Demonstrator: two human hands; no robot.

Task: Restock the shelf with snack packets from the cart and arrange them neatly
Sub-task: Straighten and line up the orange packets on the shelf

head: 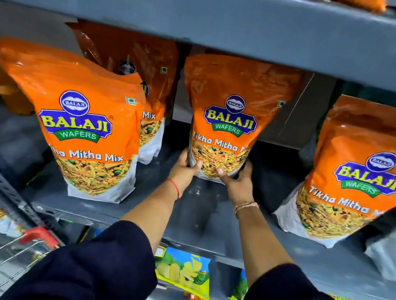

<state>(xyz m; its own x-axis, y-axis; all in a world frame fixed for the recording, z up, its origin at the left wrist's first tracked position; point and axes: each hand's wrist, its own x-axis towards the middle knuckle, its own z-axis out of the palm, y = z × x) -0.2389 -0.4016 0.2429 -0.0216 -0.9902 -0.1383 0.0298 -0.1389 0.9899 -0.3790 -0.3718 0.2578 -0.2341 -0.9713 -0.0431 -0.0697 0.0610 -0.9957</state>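
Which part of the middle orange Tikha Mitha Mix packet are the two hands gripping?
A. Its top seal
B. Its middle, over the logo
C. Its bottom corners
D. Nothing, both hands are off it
C: the left hand and right hand clasp the lower corners of the middle packet, which stands on the shelf.

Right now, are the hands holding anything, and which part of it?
Both the left hand and right hand grip the middle orange snack packet by its bottom corners.

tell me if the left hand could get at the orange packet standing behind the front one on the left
Probably yes. The left hand is holding the middle packet with the right hand, so it must let go first. The rear packet has its right side exposed beside the front left packet, with bare shelf between.
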